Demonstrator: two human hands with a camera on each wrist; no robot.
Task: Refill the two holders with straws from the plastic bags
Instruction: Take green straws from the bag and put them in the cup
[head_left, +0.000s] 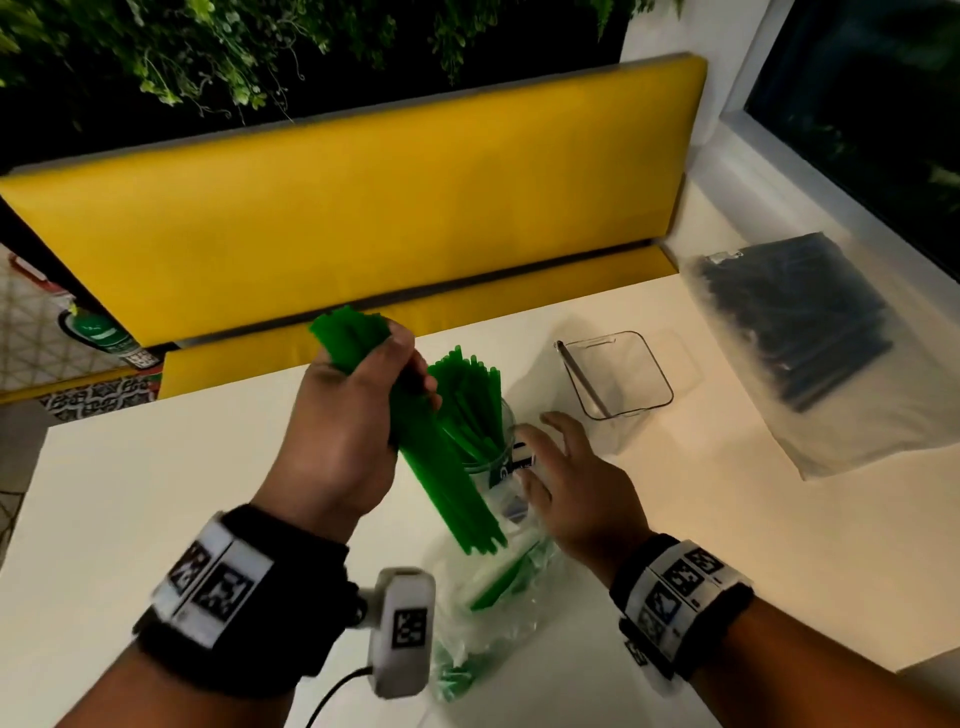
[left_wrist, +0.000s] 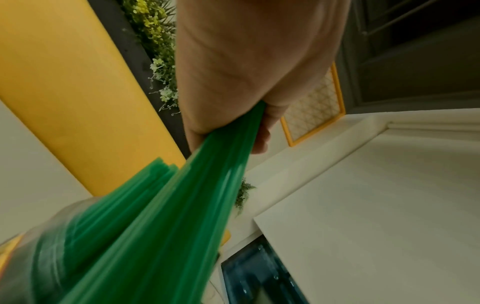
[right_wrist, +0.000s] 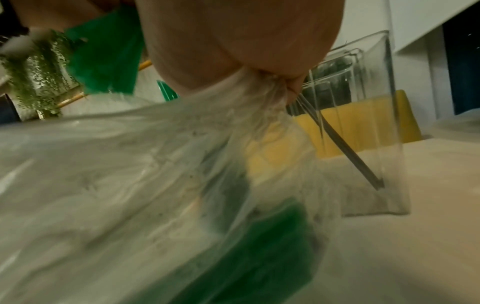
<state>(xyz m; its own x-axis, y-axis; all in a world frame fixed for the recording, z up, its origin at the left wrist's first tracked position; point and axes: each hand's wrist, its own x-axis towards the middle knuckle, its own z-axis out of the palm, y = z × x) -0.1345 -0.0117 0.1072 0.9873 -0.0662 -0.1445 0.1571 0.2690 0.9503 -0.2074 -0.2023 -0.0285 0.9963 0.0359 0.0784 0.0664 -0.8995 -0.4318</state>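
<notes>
My left hand (head_left: 353, 410) (left_wrist: 246, 61) grips a thick bundle of green straws (head_left: 447, 478) (left_wrist: 182, 205), tilted, its lower ends over the mouth of a clear plastic bag (head_left: 493, 613) (right_wrist: 130, 174) that still holds green straws. Just behind stands a round clear holder (head_left: 501, 457) packed with green straws (head_left: 467, 384). My right hand (head_left: 582, 483) (right_wrist: 233, 41) holds the gathered bag at its mouth, beside that holder. A square clear holder (head_left: 652, 364) (right_wrist: 376, 123) with one dark straw (head_left: 584, 379) (right_wrist: 350, 156) stands further right. A frosted bag of black straws (head_left: 795, 332) lies at the far right.
Everything sits on a white table (head_left: 156, 493). A yellow bench backrest (head_left: 363, 208) runs along its far side, with hanging plants above. A white window sill (head_left: 779, 171) borders the right.
</notes>
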